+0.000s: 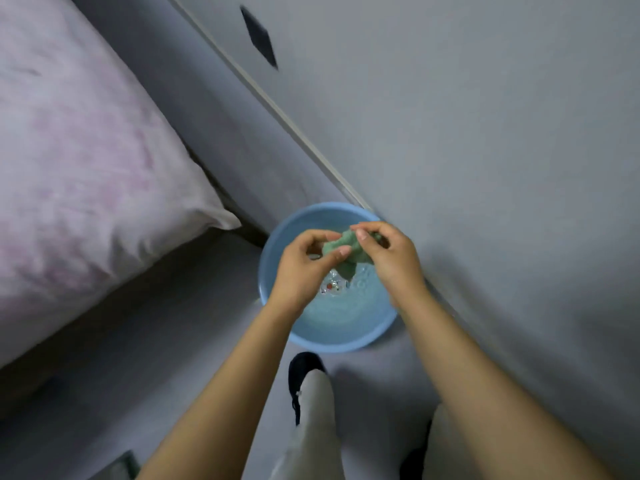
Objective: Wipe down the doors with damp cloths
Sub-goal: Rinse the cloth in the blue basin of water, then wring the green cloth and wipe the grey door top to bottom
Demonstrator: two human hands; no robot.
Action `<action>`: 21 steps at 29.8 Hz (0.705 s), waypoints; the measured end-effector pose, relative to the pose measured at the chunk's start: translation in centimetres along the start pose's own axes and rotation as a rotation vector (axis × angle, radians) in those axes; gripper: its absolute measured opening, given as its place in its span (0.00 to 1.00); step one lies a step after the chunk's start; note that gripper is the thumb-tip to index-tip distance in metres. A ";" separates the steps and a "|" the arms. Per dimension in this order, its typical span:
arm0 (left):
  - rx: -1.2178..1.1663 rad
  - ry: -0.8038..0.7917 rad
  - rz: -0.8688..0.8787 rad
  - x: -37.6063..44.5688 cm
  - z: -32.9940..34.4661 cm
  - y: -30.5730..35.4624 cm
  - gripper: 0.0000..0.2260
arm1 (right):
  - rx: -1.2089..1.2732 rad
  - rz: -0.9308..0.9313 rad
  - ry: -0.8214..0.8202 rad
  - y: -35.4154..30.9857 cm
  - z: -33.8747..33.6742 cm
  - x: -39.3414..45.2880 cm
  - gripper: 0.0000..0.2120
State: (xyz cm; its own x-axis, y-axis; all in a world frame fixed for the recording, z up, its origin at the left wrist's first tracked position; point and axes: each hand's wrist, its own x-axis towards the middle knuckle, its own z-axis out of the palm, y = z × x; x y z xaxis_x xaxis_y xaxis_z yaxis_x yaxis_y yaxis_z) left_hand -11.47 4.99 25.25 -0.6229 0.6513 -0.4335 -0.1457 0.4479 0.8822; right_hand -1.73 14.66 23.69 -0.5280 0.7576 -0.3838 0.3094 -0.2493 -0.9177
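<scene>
A green cloth (346, 252) hangs bunched over a blue basin (277, 237) of water on the floor. My left hand (304, 268) pinches the cloth's left side with thumb and fingers. My right hand (388, 254) grips its right side with curled fingers. Water drips from the cloth's lower tip and ripples the surface. A grey door (450, 116) with a dark diamond-shaped mark (259, 36) rises on the right, close behind the basin.
A bed with a pink-patterned sheet (86, 161) fills the left. The grey floor (156, 341) runs in a narrow strip between bed and door. My leg in light trousers and a black shoe (303, 367) stand just below the basin.
</scene>
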 end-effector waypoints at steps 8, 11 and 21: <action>-0.028 -0.064 0.039 -17.0 -2.1 23.1 0.08 | 0.006 -0.129 -0.110 -24.1 -7.0 -15.0 0.10; -0.151 -0.117 -0.038 -22.1 -2.6 29.3 0.11 | 0.047 -0.174 -0.156 -31.0 -9.3 -20.2 0.13; -0.190 -0.507 0.058 -33.2 -3.0 38.9 0.12 | -0.039 -0.328 0.040 -39.5 -14.8 -35.5 0.09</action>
State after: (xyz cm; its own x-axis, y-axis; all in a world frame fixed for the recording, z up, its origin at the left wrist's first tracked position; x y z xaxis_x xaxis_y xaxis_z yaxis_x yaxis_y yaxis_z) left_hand 1.22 -1.01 74.51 -0.1917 0.9067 -0.3757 -0.2874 0.3142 0.9048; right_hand 16.52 6.54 75.08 -0.5734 0.8168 -0.0639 0.1587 0.0342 -0.9867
